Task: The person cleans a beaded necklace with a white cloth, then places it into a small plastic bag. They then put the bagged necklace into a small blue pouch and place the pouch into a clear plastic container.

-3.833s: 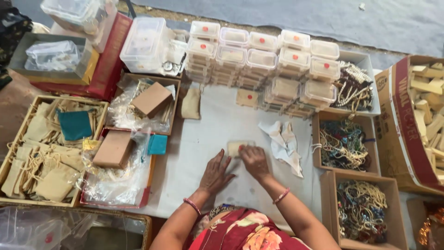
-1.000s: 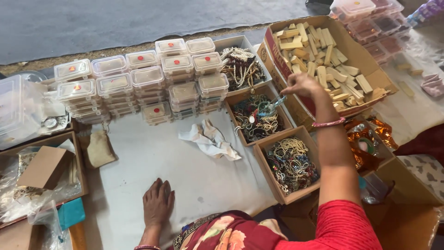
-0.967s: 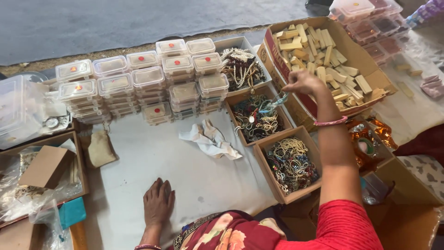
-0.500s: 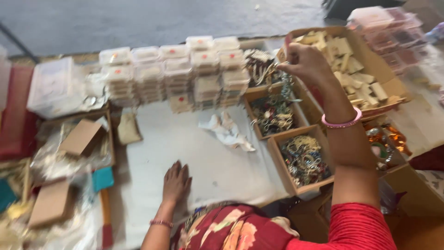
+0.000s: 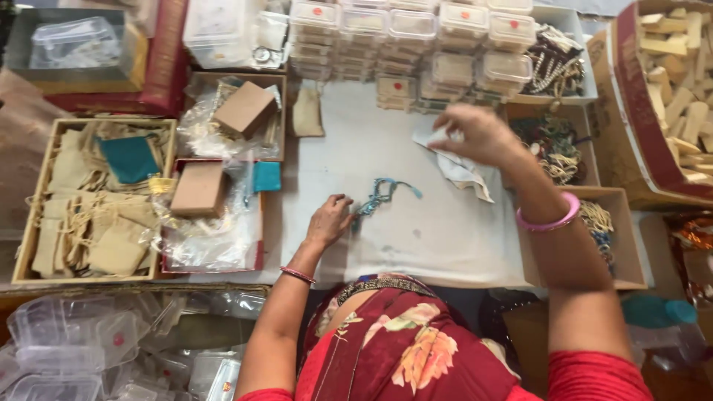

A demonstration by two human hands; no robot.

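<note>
A teal and blue beaded string lies on the white table top in front of me. My left hand rests beside it, fingertips pinched on its near end. My right hand, with a pink bangle on the wrist, hovers blurred above a crumpled white paper; its fingers are spread and nothing shows in them.
Stacks of small clear lidded boxes line the back. A carton of pale wooden pieces and open boxes of beaded strings stand at the right. At the left are a tray of cloth pouches and brown boxes.
My right hand has come back from the carton of wooden pieces to above the table. A teal beaded string now lies on the table, and my left hand has closed on its end.
</note>
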